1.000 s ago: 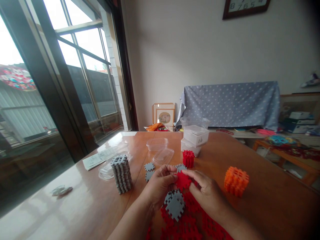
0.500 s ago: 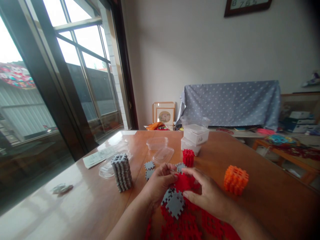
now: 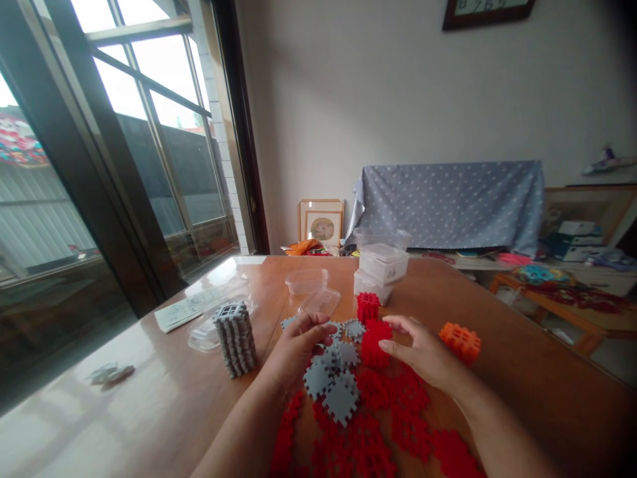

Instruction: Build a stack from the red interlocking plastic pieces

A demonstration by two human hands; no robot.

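Interlocking pieces with notched edges are spread over the brown table (image 3: pixel 164 405), and both hands are held above them. The right hand (image 3: pixel 423 352) is placed beside a red stack (image 3: pixel 375 348), its thumb and forefinger parted at the stack's right edge. The left hand (image 3: pixel 298 345) is held over the far end of the grey pieces (image 3: pixel 341 398), with its fingers curled and the thumb brought near them; whether anything is pinched there cannot be told, as the fingertips are small and blurred.

The grey pieces are laid loosely, some overlapping, to the left of the red stack. Nearer the edge, flat red pieces (image 3: pixel 411 428) are scattered, some of them cut out in a lattice. Just behind the red stack, a smaller red block (image 3: pixel 367 307) is seen. An orange stack (image 3: pixel 460 342) is set to the right of the right hand, and a tall grey tower (image 3: pixel 235 342) is stood to the left of the left forearm.

Farther back, white boxes (image 3: pixel 383 265) are piled up, a clear tub (image 3: pixel 307 282) is placed to their left, and a printed sheet (image 3: pixel 174 317) is laid near the window side.
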